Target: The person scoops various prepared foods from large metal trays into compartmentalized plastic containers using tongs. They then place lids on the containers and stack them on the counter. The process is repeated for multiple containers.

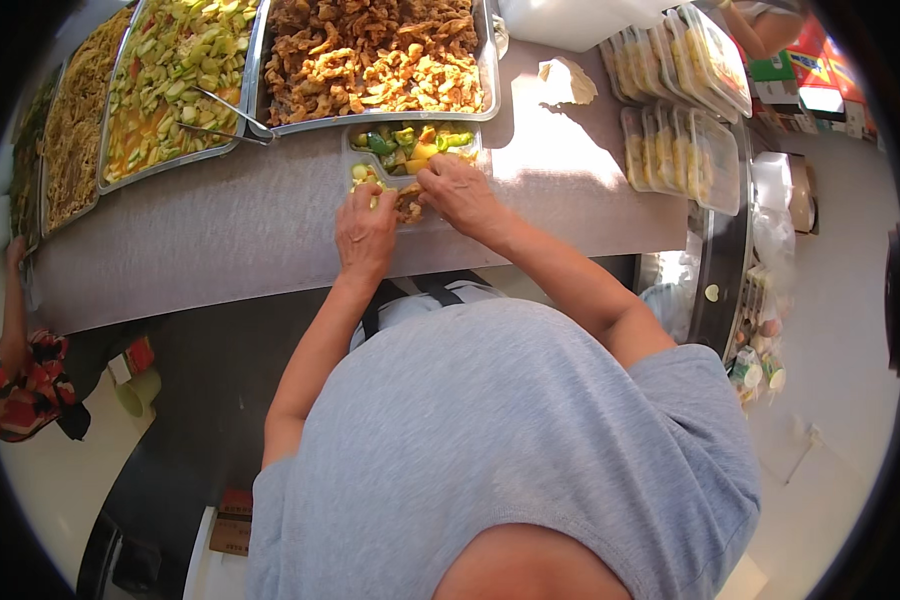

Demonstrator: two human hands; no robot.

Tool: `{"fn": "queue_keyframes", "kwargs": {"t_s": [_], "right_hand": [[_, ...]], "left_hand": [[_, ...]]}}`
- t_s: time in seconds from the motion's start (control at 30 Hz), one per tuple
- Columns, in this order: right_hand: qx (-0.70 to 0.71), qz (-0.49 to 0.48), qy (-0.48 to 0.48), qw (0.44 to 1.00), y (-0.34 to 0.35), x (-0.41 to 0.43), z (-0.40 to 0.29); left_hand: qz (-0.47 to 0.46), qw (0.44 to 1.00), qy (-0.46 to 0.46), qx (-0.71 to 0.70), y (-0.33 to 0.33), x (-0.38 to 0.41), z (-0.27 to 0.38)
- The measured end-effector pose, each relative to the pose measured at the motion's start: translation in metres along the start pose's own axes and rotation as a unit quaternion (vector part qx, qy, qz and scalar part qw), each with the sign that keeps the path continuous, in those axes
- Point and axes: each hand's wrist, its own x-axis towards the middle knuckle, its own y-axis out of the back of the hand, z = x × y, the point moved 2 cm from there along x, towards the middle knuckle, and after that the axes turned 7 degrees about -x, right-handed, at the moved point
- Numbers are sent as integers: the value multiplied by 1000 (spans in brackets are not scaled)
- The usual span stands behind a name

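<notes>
A compartmented clear plastic meal tray (414,171) lies on the table before me, against the near rim of a metal pan of fried meat pieces (375,64). Green pepper and yellow chunks (409,146) fill its far compartment. My left hand (366,229) is at its left compartment, fingertips bent over pale sliced vegetables (363,175). My right hand (465,196) reaches over the tray's right side with fingers curled down near some browned fried pieces (409,204). The fingertips are partly hidden, so I cannot tell whether either hand grips anything.
Left stand pans of sliced squash (187,67) with metal tongs (232,120) and of noodle-like shreds (82,127). Stacked filled meal boxes (679,150) stand at the right. A crumpled cloth or paper (568,81) lies beyond. Another person's arm (15,307) is at the far left.
</notes>
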Motion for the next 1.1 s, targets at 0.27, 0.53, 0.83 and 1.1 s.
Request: {"fn": "queue_keyframes", "kwargs": {"t_s": [0.27, 0.53, 0.83, 1.1], "right_hand": [[8, 2, -71, 997, -1, -5, -3], [26, 133, -130, 982, 38, 87, 79], [32, -48, -106, 993, 2, 132, 130], [153, 3, -138, 979, 48, 108, 122]], "left_hand": [[68, 995, 62, 25, 0, 18, -3], [78, 995, 62, -8, 15, 9, 3], [106, 987, 111, -52, 42, -20, 0], [115, 981, 126, -88, 57, -33, -10]]}}
